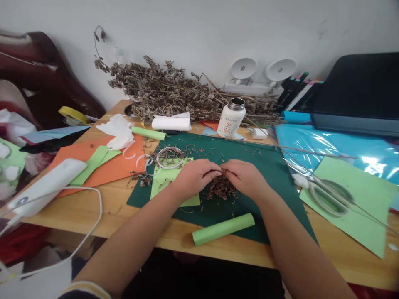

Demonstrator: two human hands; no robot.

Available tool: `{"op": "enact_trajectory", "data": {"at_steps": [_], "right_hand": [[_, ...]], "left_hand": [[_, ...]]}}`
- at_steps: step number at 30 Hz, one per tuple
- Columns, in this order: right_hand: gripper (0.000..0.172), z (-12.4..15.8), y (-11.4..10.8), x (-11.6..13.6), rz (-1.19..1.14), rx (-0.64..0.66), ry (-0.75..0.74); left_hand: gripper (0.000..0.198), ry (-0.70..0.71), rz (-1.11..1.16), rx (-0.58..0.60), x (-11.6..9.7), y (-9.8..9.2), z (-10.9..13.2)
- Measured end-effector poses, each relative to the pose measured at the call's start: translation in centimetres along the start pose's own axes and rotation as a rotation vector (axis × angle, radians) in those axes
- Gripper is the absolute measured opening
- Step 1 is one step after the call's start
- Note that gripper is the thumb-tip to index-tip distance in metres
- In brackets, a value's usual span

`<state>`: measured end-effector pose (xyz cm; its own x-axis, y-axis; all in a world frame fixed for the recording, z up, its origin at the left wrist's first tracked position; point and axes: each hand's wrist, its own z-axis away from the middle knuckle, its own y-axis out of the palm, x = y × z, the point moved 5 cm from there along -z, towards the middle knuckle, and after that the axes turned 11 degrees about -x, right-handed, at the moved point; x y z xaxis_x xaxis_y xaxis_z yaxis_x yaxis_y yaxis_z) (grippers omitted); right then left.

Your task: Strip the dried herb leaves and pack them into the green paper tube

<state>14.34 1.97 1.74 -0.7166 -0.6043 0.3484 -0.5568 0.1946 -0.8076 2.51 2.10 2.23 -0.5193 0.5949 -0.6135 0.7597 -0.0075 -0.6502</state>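
Note:
My left hand [195,176] and my right hand [244,176] meet over a small heap of dried leaf bits [220,189] on a dark green cutting mat [274,174]. Both hands pinch a bit of dried plant between their fingertips at the top of the heap. A light green paper sheet with cut-out shapes [162,179] lies under my left wrist. A roll of tape [168,158] sits just beyond it. A light green paper tube [223,229] lies on the mat's near edge below my hands.
A big pile of dried branches [174,89] lies along the wall, with a white bottle [231,118] in front. Scissors [327,193] rest on green paper at right. Orange paper [118,164], a white device with cord [46,185] and a dark case [358,93] surround the mat.

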Motion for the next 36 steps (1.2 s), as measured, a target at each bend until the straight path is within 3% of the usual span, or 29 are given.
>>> {"op": "enact_trajectory", "data": {"at_steps": [4, 7, 11, 14, 22, 36], "right_hand": [[0.021, 0.1, 0.1, 0.1, 0.03, 0.007, -0.004], [0.023, 0.1, -0.2, 0.1, 0.018, -0.015, -0.019], [0.023, 0.0, -0.8, -0.5, -0.014, -0.065, 0.006], [0.024, 0.0, -0.7, -0.7, -0.034, -0.023, 0.012], [0.023, 0.0, -0.4, -0.4, -0.063, 0.018, -0.009], [0.021, 0.2, -1.4, -0.9, -0.055, -0.07, 0.098]], "left_hand": [[0.018, -0.029, -0.038, -0.02, -0.1, 0.1, 0.1], [0.017, -0.133, -0.011, -0.087, 0.4, -0.5, 0.0], [0.014, -0.371, 0.2, -0.221, 1.9, -1.6, -0.1], [0.014, -0.468, 0.375, -0.258, 2.5, -1.7, -0.1], [0.014, -0.5, 0.463, -0.235, 2.6, -1.0, 0.0], [0.017, -0.544, 0.433, -0.211, 3.7, -0.8, -0.2]]}}
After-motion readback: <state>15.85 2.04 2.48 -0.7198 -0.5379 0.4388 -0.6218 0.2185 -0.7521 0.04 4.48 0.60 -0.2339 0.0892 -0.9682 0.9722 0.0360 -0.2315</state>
